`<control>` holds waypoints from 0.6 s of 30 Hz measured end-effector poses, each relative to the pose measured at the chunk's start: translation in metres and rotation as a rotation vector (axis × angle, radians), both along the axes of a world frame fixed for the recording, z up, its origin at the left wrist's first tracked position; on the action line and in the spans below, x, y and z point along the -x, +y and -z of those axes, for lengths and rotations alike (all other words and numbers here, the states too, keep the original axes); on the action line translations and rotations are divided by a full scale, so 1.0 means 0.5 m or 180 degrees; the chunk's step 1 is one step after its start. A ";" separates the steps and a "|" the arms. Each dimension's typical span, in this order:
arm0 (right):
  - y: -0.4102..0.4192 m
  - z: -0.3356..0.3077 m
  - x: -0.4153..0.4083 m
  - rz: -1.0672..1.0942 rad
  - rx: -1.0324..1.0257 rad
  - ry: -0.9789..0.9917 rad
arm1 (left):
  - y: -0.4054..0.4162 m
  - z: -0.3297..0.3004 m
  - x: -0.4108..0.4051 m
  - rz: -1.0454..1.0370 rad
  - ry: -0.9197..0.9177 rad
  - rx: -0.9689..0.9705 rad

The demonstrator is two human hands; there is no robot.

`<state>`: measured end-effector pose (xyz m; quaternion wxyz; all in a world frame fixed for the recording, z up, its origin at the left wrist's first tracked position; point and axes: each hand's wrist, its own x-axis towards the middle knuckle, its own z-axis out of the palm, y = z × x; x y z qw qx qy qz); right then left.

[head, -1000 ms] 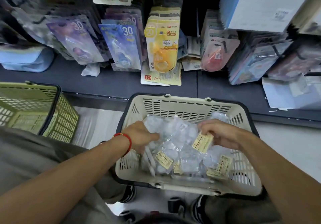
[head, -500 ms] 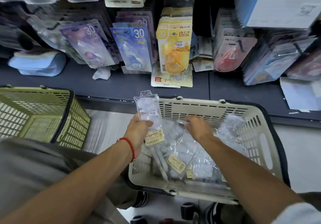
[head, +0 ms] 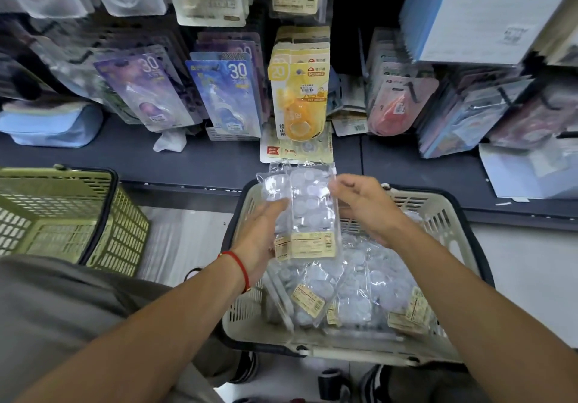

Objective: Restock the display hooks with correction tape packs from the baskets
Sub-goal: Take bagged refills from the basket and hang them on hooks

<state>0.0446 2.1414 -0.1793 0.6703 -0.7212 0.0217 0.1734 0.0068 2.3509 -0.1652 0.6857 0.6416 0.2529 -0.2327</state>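
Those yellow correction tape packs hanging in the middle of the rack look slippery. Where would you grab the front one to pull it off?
Best by the flat card edges of the yellow pack, beside the bulging blister, coming straight from the front. It hangs upright facing outward with others stacked behind, so its sides are free and it would probably slide forward off its hook.

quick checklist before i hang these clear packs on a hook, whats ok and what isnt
1. Packs in hand: ok, the clear packs are lifted above the white basket.
2. Left hand supporting them from behind: ok.
3. Right hand pinching the top edge: ok.
4. Single pack separated: not ok, at least two overlap.
5. Hang holes lined up: cannot tell, the clear plastic hides them.
6. Free matching hook: cannot tell, the nearby yellow packs are a different product.
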 end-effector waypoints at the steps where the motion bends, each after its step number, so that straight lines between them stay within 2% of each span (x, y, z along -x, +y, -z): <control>1: 0.013 0.002 0.006 0.0029 -0.0105 0.0060 | 0.001 -0.001 0.003 0.0084 -0.0024 0.0076; 4: 0.040 0.013 0.016 0.0379 0.0062 0.0023 | 0.011 0.006 0.010 0.0363 -0.0303 0.0091; 6: 0.032 0.033 0.022 0.0559 0.0867 -0.0083 | 0.023 0.008 0.010 0.0367 -0.0378 -0.0161; 8: 0.010 0.068 0.035 0.0033 0.2148 -0.0064 | 0.036 0.011 0.006 0.0159 -0.0345 -0.0316; 10: 0.000 0.106 0.065 -0.0840 0.2965 0.0263 | 0.047 0.017 0.000 -0.0004 -0.0282 -0.0328; 12: 0.003 0.142 0.095 -0.1226 0.3246 0.0326 | 0.051 0.022 -0.005 -0.0045 -0.0235 -0.0345; 16: 0.015 0.180 0.119 -0.1031 0.3654 0.0036 | 0.050 0.031 -0.011 0.0051 -0.0285 -0.0374; 18: 0.012 0.186 0.122 -0.0985 0.3624 -0.0065 | 0.049 0.030 -0.010 0.0135 -0.0280 -0.0356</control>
